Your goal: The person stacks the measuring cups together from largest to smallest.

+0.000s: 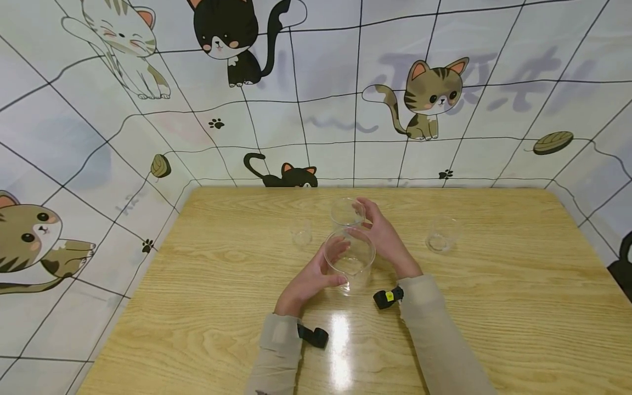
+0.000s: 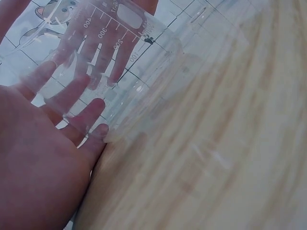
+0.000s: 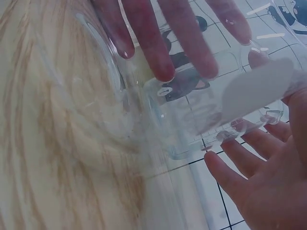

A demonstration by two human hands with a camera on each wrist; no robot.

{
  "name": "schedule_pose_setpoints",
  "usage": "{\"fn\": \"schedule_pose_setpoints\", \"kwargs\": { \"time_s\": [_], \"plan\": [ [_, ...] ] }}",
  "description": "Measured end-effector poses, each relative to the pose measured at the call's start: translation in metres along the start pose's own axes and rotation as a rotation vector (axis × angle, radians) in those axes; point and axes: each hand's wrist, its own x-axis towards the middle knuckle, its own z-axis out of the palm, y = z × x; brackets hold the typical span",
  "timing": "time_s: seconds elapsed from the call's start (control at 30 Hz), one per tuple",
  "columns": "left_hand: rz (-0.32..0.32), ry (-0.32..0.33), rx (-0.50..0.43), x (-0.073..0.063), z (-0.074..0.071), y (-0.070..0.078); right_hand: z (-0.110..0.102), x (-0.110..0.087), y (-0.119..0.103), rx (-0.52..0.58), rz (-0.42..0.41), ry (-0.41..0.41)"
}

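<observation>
In the head view my left hand (image 1: 310, 281) grips the near large clear glass beaker (image 1: 356, 267), thumb on its near side and fingers round its left and far side. Just beyond it my right hand (image 1: 387, 237) holds a smaller clear beaker (image 1: 344, 213) by its right side. In the left wrist view, printed graduations show on the large beaker (image 2: 120, 33), with right-hand fingers visible through the glass. A white patch marks the smaller beaker (image 3: 259, 88) in the right wrist view. Whether either beaker touches the tabletop is hard to tell.
Two more small clear glass vessels stand on the wooden table (image 1: 212, 329): a left one (image 1: 301, 235) and a right one (image 1: 441, 240). A cat-patterned sheet (image 1: 331, 120) rises behind the table and along its sides. Something black (image 1: 623, 269) sits at the far right edge.
</observation>
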Motion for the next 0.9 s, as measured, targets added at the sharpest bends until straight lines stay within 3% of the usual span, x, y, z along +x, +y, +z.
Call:
{"fn": "schedule_pose_setpoints", "kwargs": {
  "time_s": [0.13,0.4,0.9],
  "plan": [
    [0.027,0.003,0.001,0.0,0.0,0.0,-0.002,-0.001,0.001,-0.03,0.02,0.014],
    [-0.012,0.005,-0.024,-0.002,0.0,-0.001,-0.009,-0.003,0.005,-0.05,0.075,0.019],
    [-0.008,0.005,-0.019,-0.001,-0.002,-0.003,-0.012,-0.002,0.007,-0.052,0.103,0.005]
  ]
}}
